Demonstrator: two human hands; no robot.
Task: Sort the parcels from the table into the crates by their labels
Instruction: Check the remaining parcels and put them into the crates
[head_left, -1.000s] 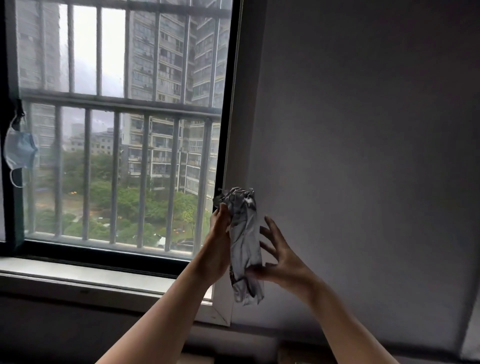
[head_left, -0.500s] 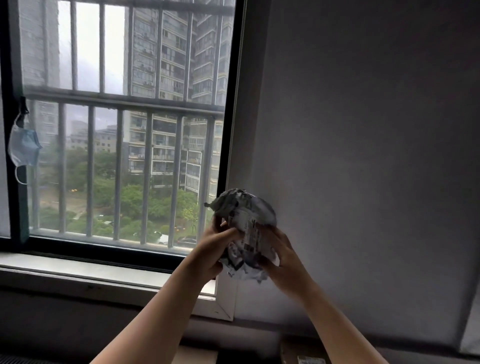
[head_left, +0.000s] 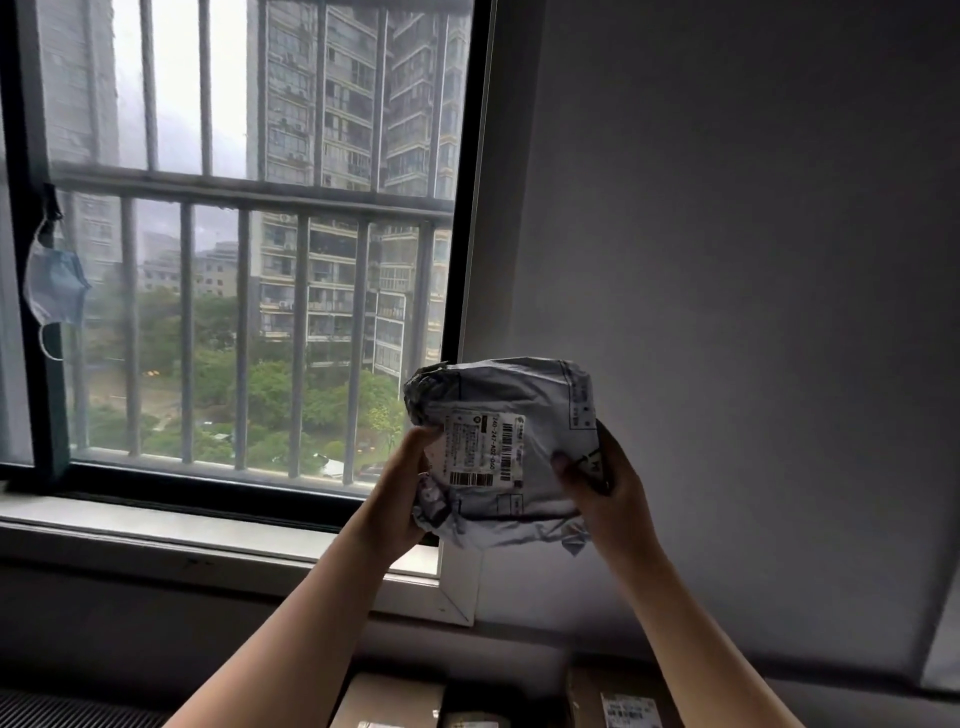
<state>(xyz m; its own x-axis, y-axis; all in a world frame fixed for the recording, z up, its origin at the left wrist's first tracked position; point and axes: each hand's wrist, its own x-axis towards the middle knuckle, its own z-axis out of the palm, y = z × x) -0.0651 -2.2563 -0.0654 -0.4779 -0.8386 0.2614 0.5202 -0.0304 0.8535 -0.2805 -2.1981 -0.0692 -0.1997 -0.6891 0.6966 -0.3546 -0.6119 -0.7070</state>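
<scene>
A crumpled grey plastic mailer parcel (head_left: 519, 395) is held up at face height in front of the wall beside the window. Its white shipping label (head_left: 480, 449) with barcodes faces me, turned sideways. My left hand (head_left: 402, 493) grips the parcel's left edge, thumb on the front. My right hand (head_left: 605, 486) grips the right edge, thumb pressed on the front. Neither the table nor any crate shows in this view.
A barred window (head_left: 234, 208) with a sill (head_left: 156, 525) fills the left. A blue face mask (head_left: 54, 288) hangs on the window frame. Cardboard boxes (head_left: 389, 699) with another labelled parcel (head_left: 628, 712) lie along the bottom edge. Plain grey wall (head_left: 753, 260) is on the right.
The parcel was edge-on, then turned between both hands; now its flat face and label point at me, and both hands hold it by the sides.
</scene>
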